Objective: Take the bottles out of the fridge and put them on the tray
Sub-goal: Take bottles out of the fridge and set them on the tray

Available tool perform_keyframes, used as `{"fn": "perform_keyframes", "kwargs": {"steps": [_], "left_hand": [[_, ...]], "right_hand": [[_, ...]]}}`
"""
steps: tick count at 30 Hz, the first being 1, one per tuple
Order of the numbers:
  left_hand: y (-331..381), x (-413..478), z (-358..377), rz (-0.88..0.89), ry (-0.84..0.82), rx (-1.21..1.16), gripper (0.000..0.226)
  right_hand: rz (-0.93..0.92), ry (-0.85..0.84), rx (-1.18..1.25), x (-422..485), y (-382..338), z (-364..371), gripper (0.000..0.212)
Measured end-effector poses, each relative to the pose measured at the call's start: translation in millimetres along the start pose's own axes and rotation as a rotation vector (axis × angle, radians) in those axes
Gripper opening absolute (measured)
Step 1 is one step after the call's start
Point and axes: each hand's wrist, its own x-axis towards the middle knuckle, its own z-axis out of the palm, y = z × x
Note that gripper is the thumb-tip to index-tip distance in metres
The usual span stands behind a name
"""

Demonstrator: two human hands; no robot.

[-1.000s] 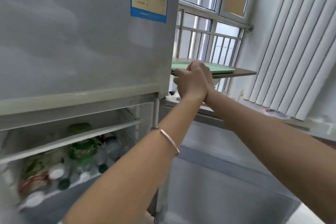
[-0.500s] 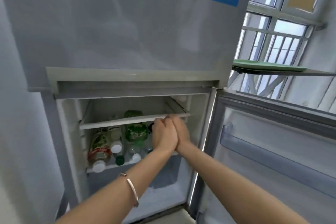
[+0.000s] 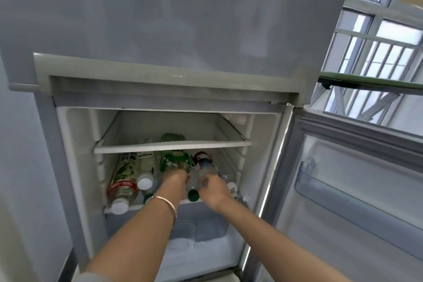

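The fridge's lower compartment stands open, and several bottles lie on its lower shelf with their caps toward me. My left hand closes around the near end of a green bottle. Beside it, my right hand grips a clear bottle with a dark label. Left of them lie a tall red-labelled bottle and a white-capped clear bottle. A green cap shows between my hands. The green tray rests on a table at the upper right.
The fridge door hangs open to the right with a clear door bin. A white upper shelf sits just above the bottles. The closed freezer door is overhead. A barred window lies behind the tray.
My view swung from the tray to the fridge. Both hands, clasped together earlier, have parted and reached down onto the bottles on the lower shelf.
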Motion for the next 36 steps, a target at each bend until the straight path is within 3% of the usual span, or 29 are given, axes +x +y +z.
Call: {"fn": "perform_keyframes", "kwargs": {"steps": [4,6,8,15,19,25,27,31,36], "left_hand": [[11,-16,-8,0.081,-0.012,0.046,0.040],[13,-32,-16,0.128,-0.047,0.044,0.033],[11,-38,-26,0.158,-0.044,0.064,0.022],[5,-62,-67,0.229,-0.049,0.235,0.025],[18,-83,-86,0.341,0.022,0.382,0.036],[43,-131,-90,0.613,0.085,0.698,0.025],[47,-145,-87,0.669,0.065,0.739,0.027],[62,-177,-75,0.828,0.008,0.750,0.030],[97,-240,-52,1.097,-0.074,0.664,0.041]], "right_hand": [[0.004,0.047,0.017,-3,17,-7,0.030],[-0.012,0.069,0.018,-7,22,-10,0.036],[-0.033,0.098,-0.003,-10,24,-10,0.048],[-0.150,0.109,-0.075,-8,10,7,0.101],[-0.199,0.103,-0.103,-10,2,6,0.110],[-0.273,-0.015,-0.131,-24,-8,7,0.141],[-0.315,0.009,-0.049,-37,0,8,0.135],[-0.375,0.166,0.222,-78,5,-2,0.099],[-0.455,0.494,0.520,-109,-9,-38,0.094]]}}
